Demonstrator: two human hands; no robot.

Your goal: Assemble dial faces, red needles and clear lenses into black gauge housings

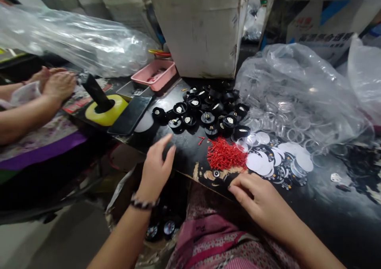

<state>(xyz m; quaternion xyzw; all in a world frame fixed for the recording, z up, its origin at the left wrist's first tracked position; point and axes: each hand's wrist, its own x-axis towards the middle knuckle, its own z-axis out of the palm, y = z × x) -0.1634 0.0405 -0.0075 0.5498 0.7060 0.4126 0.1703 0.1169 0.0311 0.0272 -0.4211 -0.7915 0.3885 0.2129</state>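
Note:
My left hand (156,163) hangs near the table's front edge, thumb and forefinger apart, with nothing seen between them. Just beyond it lies a cluster of black round plastic housings (207,118), some with white or brass parts. My right hand (257,193) rests at the table edge with its fingers curled together; whatever they may hold is hidden. A heap of small red pins (226,153) lies between the hands, with a small black-and-white ring (216,174) in front. Beside my right hand are white discs (260,163) and round circuit boards (279,173).
Clear plastic rings (294,132) spill from a plastic bag (285,90) at right. On the left are a phone (130,116), yellow tape roll (106,112) and pink tray (157,76). Another person's hands (56,84) are farther left. Below hangs an open sack (119,197) holding round units.

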